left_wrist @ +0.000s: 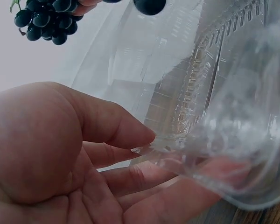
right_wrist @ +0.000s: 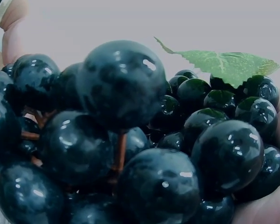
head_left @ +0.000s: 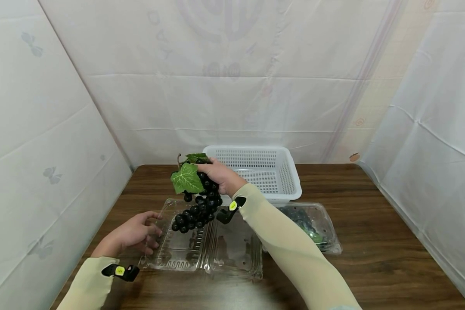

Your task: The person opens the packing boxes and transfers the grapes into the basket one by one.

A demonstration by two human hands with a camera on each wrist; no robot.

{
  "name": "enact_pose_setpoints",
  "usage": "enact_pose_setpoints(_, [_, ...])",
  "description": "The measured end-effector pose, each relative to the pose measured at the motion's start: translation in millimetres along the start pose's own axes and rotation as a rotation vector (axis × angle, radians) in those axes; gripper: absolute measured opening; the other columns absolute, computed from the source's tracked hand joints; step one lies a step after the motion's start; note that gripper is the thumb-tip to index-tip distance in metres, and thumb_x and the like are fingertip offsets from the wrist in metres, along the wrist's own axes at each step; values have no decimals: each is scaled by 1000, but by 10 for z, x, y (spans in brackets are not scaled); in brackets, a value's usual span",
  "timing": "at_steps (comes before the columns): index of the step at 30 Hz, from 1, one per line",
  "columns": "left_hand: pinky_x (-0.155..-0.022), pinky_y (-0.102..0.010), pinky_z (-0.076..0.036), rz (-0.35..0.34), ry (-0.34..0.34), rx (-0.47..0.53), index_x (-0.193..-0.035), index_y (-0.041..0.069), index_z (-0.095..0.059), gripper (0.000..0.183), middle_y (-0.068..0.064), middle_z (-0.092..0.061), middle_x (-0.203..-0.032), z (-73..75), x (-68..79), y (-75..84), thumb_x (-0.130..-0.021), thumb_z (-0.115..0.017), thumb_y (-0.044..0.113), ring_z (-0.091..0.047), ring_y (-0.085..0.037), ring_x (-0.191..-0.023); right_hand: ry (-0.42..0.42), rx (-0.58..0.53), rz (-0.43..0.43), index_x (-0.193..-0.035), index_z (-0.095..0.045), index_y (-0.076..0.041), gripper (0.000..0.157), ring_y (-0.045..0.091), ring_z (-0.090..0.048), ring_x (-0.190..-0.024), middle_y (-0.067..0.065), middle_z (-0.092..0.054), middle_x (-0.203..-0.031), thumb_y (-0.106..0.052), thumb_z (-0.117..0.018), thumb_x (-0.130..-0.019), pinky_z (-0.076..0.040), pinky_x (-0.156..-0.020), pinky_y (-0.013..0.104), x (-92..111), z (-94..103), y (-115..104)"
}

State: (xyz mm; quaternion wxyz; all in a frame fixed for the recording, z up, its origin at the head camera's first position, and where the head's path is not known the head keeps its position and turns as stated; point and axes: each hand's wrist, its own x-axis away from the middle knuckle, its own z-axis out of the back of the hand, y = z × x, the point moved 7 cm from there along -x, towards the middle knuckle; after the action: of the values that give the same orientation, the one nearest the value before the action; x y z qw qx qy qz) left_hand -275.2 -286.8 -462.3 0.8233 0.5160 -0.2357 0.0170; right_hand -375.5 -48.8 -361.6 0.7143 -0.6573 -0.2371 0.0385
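Observation:
My right hand (head_left: 221,176) grips a bunch of black grapes (head_left: 196,213) near its stem end, where green leaves (head_left: 187,179) stick out. The bunch hangs over an opened clear plastic clamshell box (head_left: 174,254) on the table. In the right wrist view, shiny dark grapes (right_wrist: 158,184) fill most of the picture. At the box's left edge is my left hand (head_left: 137,232). Seen from the left wrist, its thumb (left_wrist: 123,126) meets the rim of the clear box (left_wrist: 196,93) while the other fingers lie behind the plastic.
Behind the box stands a white plastic basket (head_left: 294,185) with slotted sides. To the right, partly covered by my right forearm, sits a closed clear box (head_left: 327,224) with dark fruit and something green inside. White sheets (head_left: 232,107) enclose the brown wooden table (head_left: 372,241) at the back and sides.

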Motion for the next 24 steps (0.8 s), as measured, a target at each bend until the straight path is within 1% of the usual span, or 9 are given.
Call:
enact_pose_setpoints(5, [-64,-48,-62,7,12,-11,-150,-6,-30,46,-26,-61,-117,5,5,-1,-106,-42,1,-69,-29,-77,44,-11,-2,-167,-12,-25,97,36,-18,-157,11,-11,-173,-41,-73,-92,-25,-121,68,-23,108,-74])
enact_pose_setpoints(7, [-64,-47,-62,10,17,-12,-150,-6,-31,47,-26,-61,-117,7,0,-6,-105,-44,2,-69,-29,-77,41,-49,6,-167,-11,-23,96,36,-31,-153,12,-13,-172,-38,-72,-94,-33,-119,62,-37,140,-107])
enact_pose_setpoints(10, [-64,-47,-62,12,21,-14,-150,-5,-31,47,-26,-62,-118,3,-12,-10,-105,-44,2,-70,-29,-77,21,-123,21,-167,-10,-21,94,31,-58,-128,16,-30,-166,-32,-70,-96,-53,-105,48,-56,186,-156])
enact_pose_setpoints(12, [-64,-47,-62,12,21,-14,-150,-5,-31,47,-27,-62,-118,-1,-24,-9,-106,-44,2,-70,-29,-78,-1,-178,31,-167,-11,-21,91,25,-68,-103,18,-43,-157,-28,-69,-97,-61,-88,38,-71,212,-189])
enact_pose_setpoints(14, [-64,-47,-62,10,19,-15,-151,-5,-30,48,-27,-61,-119,-7,-35,-2,-106,-44,2,-70,-29,-78,-2,-206,35,-166,-12,-21,89,19,-67,-86,19,-54,-148,-25,-67,-97,-61,-75,31,-78,252,-214])
enact_pose_setpoints(16, [-64,-47,-62,11,18,-15,-151,-5,-30,48,-27,-61,-120,-12,-47,0,-106,-44,2,-70,-29,-78,16,-227,38,-166,-11,-21,89,15,-66,-76,17,-59,-138,-22,-67,-96,-60,-67,28,-85,303,-232])
enact_pose_setpoints(18, [-64,-47,-62,14,19,-14,-150,-5,-31,47,-27,-62,-119,-15,-54,0,-106,-44,2,-70,-29,-78,27,-249,44,-166,-12,-20,88,14,-65,-72,15,-61,-129,-18,-65,-96,-60,-65,26,-90,345,-249])
enact_pose_setpoints(21, [-64,-47,-63,15,15,-18,-150,-6,-31,47,-26,-63,-118,-17,-61,3,-105,-44,2,-70,-29,-78,32,-282,52,-164,-21,-18,79,14,-64,-69,10,-59,-115,-17,-62,-98,-60,-63,26,-107,397,-271])
enact_pose_setpoints(24, [-64,-47,-62,15,16,-18,-149,-5,-32,46,-26,-63,-117,-16,-65,10,-105,-44,1,-70,-28,-77,46,-302,61,-164,-21,-18,78,14,-63,-67,9,-60,-110,-19,-63,-99,-59,-62,27,-118,452,-298])
